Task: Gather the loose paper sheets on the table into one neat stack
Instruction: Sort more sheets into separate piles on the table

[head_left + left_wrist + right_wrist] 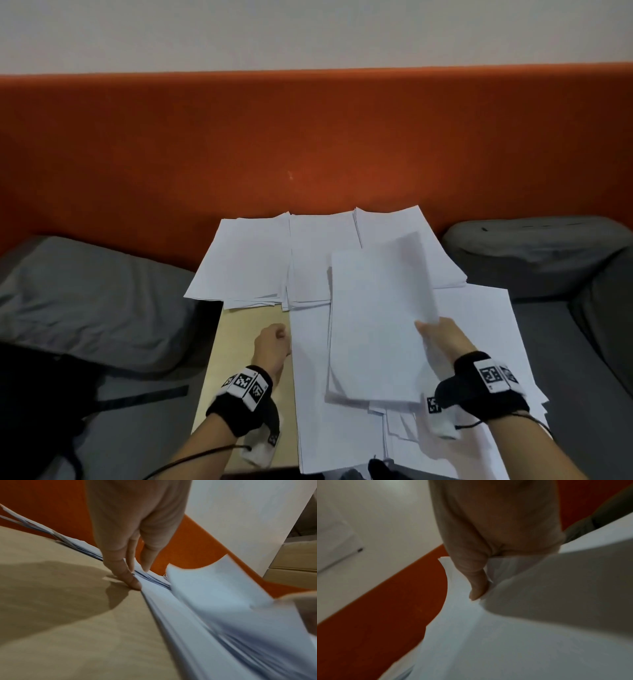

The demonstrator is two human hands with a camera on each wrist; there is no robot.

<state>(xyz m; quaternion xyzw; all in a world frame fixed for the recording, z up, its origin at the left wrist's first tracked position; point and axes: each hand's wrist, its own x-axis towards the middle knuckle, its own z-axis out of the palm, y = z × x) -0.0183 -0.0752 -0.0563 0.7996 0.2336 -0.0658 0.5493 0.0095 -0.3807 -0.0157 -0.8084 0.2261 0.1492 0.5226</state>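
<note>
White paper sheets cover the tan table. Three piles lie along its far edge: left, middle and right. A wide near pile spreads in front of them. My right hand pinches a bundle of sheets by its right edge, lifted and tilted above the near pile; the thumb lies on top of the bundle. My left hand sets straight fingertips against the near pile's left edge, close to its far corner.
An orange wall panel rises right behind the table. Grey cushions lie to the left and right. A black bag sits at the near left. Cardboard boxes show in the left wrist view.
</note>
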